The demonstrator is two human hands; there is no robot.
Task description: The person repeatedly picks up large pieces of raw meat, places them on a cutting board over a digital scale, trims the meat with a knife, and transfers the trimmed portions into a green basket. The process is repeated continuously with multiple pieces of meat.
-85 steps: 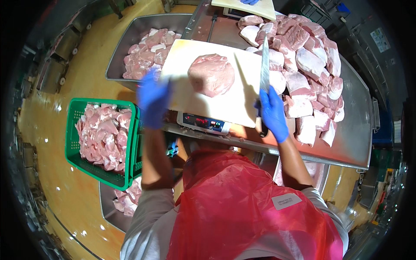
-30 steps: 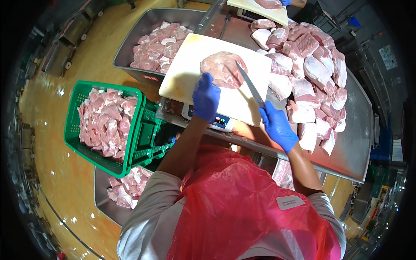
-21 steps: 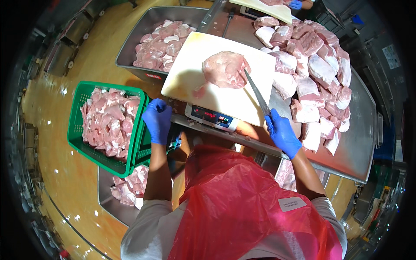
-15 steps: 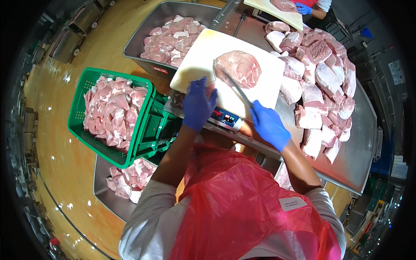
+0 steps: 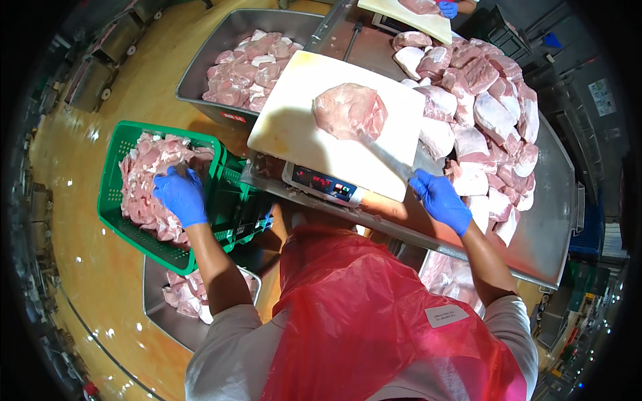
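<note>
My right hand (image 5: 439,202) grips a long knife (image 5: 394,157), its blade blurred and angled toward a round piece of raw pink meat (image 5: 348,111) on a white cutting board (image 5: 277,128). The board lies on a scale (image 5: 323,184) with a lit display. My left hand (image 5: 182,194), in a blue glove like my right, is over the green perforated basket (image 5: 115,204) of meat trimmings (image 5: 144,180), fingers apart.
A metal bin (image 5: 207,40) of meat stands behind the basket, another bin (image 5: 164,313) below it. Large cuts (image 5: 491,117) are piled on the steel table (image 5: 545,234). A co-worker's gloved hand (image 5: 448,9) is at a second board (image 5: 401,20). Wheeled carts (image 5: 93,83) line the left.
My left hand has gone from the board's near edge, where it held a small meat piece, leftward to the basket. My right hand, still gripping the knife, has shifted right and down.
</note>
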